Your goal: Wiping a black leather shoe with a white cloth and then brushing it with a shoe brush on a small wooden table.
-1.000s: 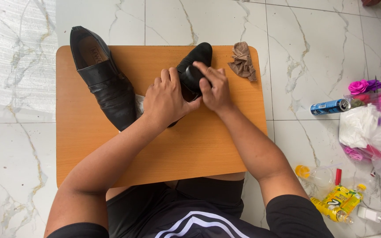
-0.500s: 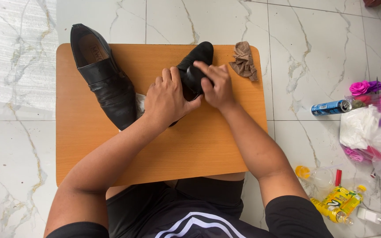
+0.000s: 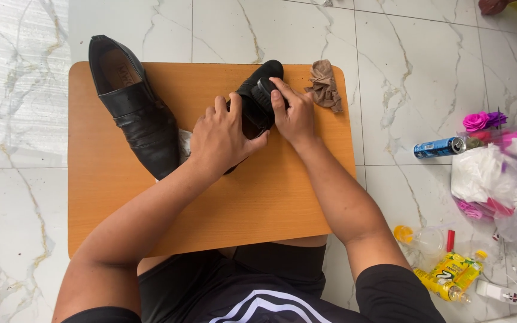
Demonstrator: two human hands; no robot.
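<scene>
Both hands work on a black shoe [image 3: 252, 110] that sits at the far middle of the orange wooden surface [image 3: 115, 203]. The left hand [image 3: 222, 137] wraps around the near part of this shoe, fingers curled over its upper and thumb against its side, gripping it. The right hand [image 3: 294, 113] presses a small dark object [image 3: 264, 96], possibly a brush or sponge, against the toe end of the shoe; the fingers close over it, so what it is cannot be told for sure.

A second black shoe [image 3: 133, 107] lies to the left on the surface, opening toward the far edge and toe toward the near side, just beside the left hand but apart from the held shoe. A crumpled brown cloth [image 3: 324, 84] rests at the far right corner of the surface, near the right hand.

On the marble floor [image 3: 426, 72] to the right lie a blue can [image 3: 438, 147], pink artificial flowers [image 3: 480, 121], a clear plastic bag with white wrapping [image 3: 492, 179], and yellow packets [image 3: 456, 272].
</scene>
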